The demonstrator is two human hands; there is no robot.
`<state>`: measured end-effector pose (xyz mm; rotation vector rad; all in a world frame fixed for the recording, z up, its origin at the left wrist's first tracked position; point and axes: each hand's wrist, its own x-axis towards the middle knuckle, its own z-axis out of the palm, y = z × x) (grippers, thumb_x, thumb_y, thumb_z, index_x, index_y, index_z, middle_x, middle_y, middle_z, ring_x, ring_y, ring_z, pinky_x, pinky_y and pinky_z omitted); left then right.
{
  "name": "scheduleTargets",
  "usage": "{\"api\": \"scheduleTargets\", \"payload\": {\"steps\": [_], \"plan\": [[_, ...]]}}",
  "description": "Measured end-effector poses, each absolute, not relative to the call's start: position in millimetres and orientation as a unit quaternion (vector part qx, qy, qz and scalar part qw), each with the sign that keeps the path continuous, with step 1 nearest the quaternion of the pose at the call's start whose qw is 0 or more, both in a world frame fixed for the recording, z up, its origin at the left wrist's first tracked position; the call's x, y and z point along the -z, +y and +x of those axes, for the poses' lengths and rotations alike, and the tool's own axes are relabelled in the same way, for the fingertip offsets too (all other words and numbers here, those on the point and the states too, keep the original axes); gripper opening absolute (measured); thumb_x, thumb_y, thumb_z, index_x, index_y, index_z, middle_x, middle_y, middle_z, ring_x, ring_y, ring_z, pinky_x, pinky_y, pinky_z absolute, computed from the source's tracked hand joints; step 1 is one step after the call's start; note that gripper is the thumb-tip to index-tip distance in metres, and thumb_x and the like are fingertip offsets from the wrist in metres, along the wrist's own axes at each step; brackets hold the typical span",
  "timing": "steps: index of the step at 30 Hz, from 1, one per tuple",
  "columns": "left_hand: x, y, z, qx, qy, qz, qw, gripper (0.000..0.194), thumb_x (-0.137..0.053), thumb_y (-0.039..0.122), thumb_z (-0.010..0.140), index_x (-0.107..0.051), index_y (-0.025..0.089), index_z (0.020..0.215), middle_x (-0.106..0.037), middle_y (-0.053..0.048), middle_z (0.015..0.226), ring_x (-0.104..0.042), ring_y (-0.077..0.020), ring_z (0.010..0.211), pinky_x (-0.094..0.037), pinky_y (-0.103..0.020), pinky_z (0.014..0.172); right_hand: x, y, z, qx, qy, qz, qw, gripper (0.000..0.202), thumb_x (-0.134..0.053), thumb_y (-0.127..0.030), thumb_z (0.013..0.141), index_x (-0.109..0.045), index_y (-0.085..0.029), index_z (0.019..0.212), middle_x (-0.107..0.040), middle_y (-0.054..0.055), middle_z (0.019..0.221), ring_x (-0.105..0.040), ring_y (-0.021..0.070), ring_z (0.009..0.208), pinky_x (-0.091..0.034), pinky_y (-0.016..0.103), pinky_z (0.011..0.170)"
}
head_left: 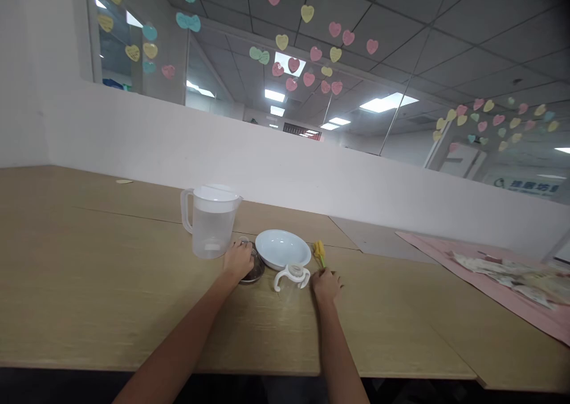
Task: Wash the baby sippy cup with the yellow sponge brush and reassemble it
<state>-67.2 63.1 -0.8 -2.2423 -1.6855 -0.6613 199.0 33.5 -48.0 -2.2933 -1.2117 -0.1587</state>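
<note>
On our bench [133, 297], between front and back edges, our left hand [239, 259] touches a dark dish [257, 268], grip unclear; our right hand [327, 285] pinches a yellow flower [319, 250].

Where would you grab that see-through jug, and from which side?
Probably by its handle, coming from the left: the jug stands upright with that loop jutting out leftward, while its spout points right, the side where the left hand and white bowl are.
</note>
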Motion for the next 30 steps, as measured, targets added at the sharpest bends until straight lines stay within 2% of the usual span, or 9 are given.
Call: {"api": "scheduleTargets", "payload": {"steps": [3,8,11,15,19,24,27,30], "plan": [[0.9,61.8,-67.5,0.204,-0.575,-0.782,0.13,0.022,-0.053,0.019,0.078,-0.068,0.012,0.094,-0.068,-0.016,0.101,-0.056,-0.0302,0.108,-0.041,-0.041,0.091,49.4,34.9,198.3,0.052,-0.45,-0.851,0.265,0.035,-0.041,-0.026,0.084,-0.067,-0.016,0.107,-0.061,0.017,0.104,-0.054,0.0307,0.106,-0.034,0.049,0.092],[1.5,62.0,-67.4,0.185,-0.585,-0.779,0.13,0.019,-0.056,0.02,0.078,-0.071,0.015,0.089,-0.068,-0.015,0.103,-0.052,-0.0305,0.112,-0.039,-0.042,0.092,53.0,37.8,198.7,0.049,-0.453,-0.846,0.275,0.032,-0.045,-0.024,0.081,-0.069,-0.015,0.098,-0.062,0.018,0.103,-0.055,0.033,0.106,-0.032,0.053,0.095],[1.7,61.8,-66.4,0.181,-0.601,-0.767,0.129,0.021,-0.056,0.019,0.077,-0.07,0.015,0.092,-0.067,-0.015,0.105,-0.051,-0.0309,0.114,-0.039,-0.041,0.091,54.9,38.9,200.8,0.055,-0.446,-0.844,0.293,0.03,-0.047,-0.024,0.079,-0.07,-0.012,0.094,-0.062,0.02,0.099,-0.056,0.0337,0.104,-0.035,0.051,0.092],[2.2,61.5,-65.9,0.18,-0.621,-0.753,0.125,0.026,-0.057,0.019,0.078,-0.069,0.014,0.1,-0.066,-0.016,0.106,-0.051,-0.0313,0.112,-0.04,-0.041,0.087,57.4,39.9,204.5,0.054,-0.44,-0.84,0.312,0.024,-0.05,-0.025,0.076,-0.071,-0.014,0.081,-0.062,0.018,0.092,-0.057,0.0314,0.099,-0.038,0.048,0.088],[3.3,62.1,-65.7,0.175,-0.627,-0.749,0.123,0.023,-0.057,0.018,0.077,-0.07,0.015,0.095,-0.065,-0.016,0.108,-0.05,-0.0302,0.112,-0.039,-0.04,0.088,60.9,40.6,205.4,0.06,-0.438,-0.827,0.347,0.021,-0.051,-0.025,0.076,-0.07,-0.017,0.073,-0.062,0.016,0.091,-0.057,0.0301,0.098,-0.039,0.045,0.087],[3.0,60.7,-62.6,0.177,-0.638,-0.74,0.122,0.024,-0.056,0.019,0.077,-0.069,0.015,0.097,-0.063,-0.014,0.112,-0.049,-0.0292,0.111,-0.038,-0.039,0.088,62.1,41.3,201.7,0.074,-0.423,-0.833,0.348,0.021,-0.05,-0.023,0.077,-0.07,-0.018,0.073,-0.063,0.017,0.097,-0.054,0.0323,0.101,-0.037,0.048,0.089],[0.2,57.8,-59.6,0.205,-0.649,-0.722,0.121,0.028,-0.05,0.025,0.082,-0.069,0.014,0.099,-0.063,-0.015,0.112,-0.049,-0.0292,0.111,-0.038,-0.039,0.089,58.6,43.3,199.2,0.088,-0.401,-0.832,0.373,0.024,-0.048,-0.023,0.078,-0.071,-0.015,0.079,-0.062,0.021,0.104,-0.053,0.036,0.105,-0.036,0.052,0.088],[-4.8,53.9,-56.9,0.246,-0.657,-0.701,0.13,0.032,-0.045,0.029,0.085,-0.068,0.013,0.101,-0.062,-0.016,0.111,-0.05,-0.0295,0.11,-0.036,-0.04,0.089,54.6,47.5,198.7,0.081,-0.384,-0.825,0.406,0.028,-0.045,-0.023,0.081,-0.07,-0.01,0.085,-0.063,0.024,0.101,-0.055,0.0354,0.103,-0.038,0.049,0.086]]}}
